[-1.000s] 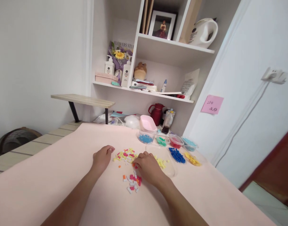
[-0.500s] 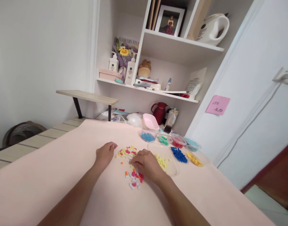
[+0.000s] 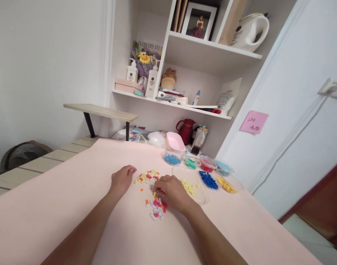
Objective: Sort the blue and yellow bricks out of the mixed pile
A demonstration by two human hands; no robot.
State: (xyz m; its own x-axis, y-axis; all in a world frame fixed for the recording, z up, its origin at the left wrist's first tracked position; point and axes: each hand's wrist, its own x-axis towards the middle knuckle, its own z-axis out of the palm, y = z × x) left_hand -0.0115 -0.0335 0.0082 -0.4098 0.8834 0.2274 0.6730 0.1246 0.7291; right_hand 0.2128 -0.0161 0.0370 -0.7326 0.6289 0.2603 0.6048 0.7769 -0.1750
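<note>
My right hand (image 3: 172, 191) reaches down over small coloured plastic pieces, its fingers bent and pressed together. Its fingertips are among the pieces, and what they pinch is hidden. Toward me lies a loose group of white, pink and orange pieces (image 3: 156, 209). Beyond the fingers is a spread of mostly yellow and pink pieces (image 3: 148, 176). My left hand (image 3: 122, 180) rests on the table left of them, fingers curled closed, no piece showing at its tips. Right of my right hand, pale yellow pieces (image 3: 189, 187) lie in a clear shallow tray (image 3: 203, 198).
Dark blue pieces (image 3: 208, 180) and orange-yellow pieces (image 3: 226, 184) sit to the right. Behind stand clear tubs with blue pieces (image 3: 172, 159), green pieces (image 3: 190, 163) and red pieces (image 3: 208, 165), plus a pink container (image 3: 175, 141). A small wooden shelf (image 3: 102, 111) stands at the far left.
My right fingers have shifted slightly among the pieces, and a yellow piece now shows by the fingertips. The left hand stays in place. The whole view has moved a little.
</note>
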